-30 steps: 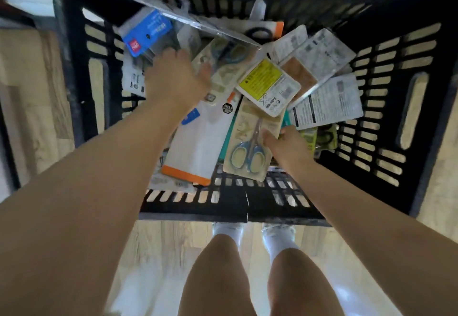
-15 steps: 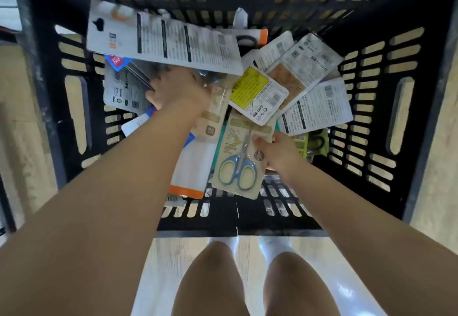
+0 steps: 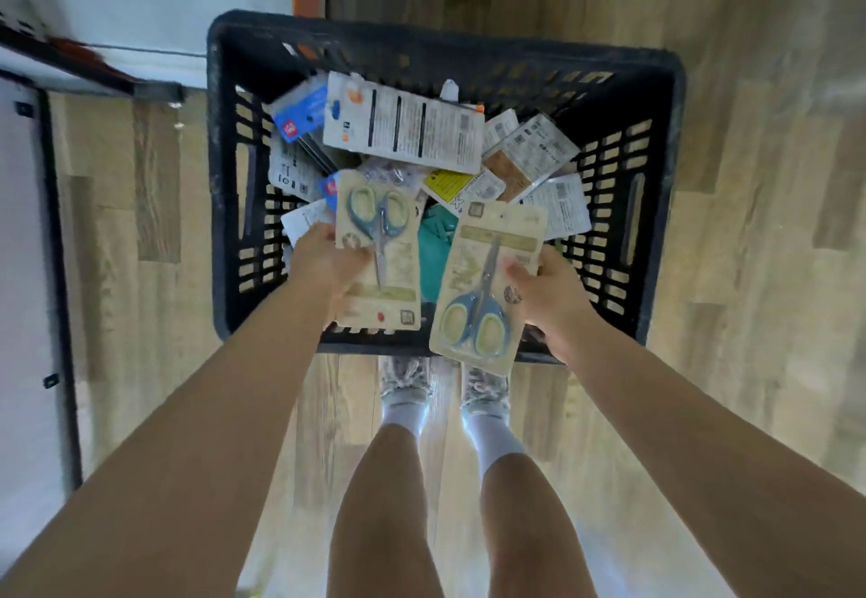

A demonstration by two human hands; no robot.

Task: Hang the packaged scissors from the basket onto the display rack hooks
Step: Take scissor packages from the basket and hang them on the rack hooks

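1. Left hand (image 3: 328, 264) grips a carded pack of blue-and-yellow scissors (image 3: 378, 248), thumb over the card's left edge, fingers hidden behind. The pack's long axis runs 12 to 6 o'clock, handles toward 12, blade tips toward 6.
2. Right hand (image 3: 546, 290) pinches a second scissors pack (image 3: 485, 288) at its right edge, thumb on the front face. Long axis is tilted slightly, about 1 to 7 o'clock, handles toward 7 and blades toward 1: opposite in sense to the left pack.
3. Both packs are held above the near half of the black plastic basket (image 3: 220, 185), side by side and apart. The right pack overhangs the near rim toward 6 o'clock.
4. More carded packages lie jumbled in the basket at 12 o'clock from both hands, among them a white instruction-backed card (image 3: 403, 129).
5. Display rack hooks are not in view; I cannot tell which hand is nearer to them.
6. Judgement: the hang holes are too blurred to locate. Because the packs point opposite ways, one probably needs an end-for-end turn before hanging.
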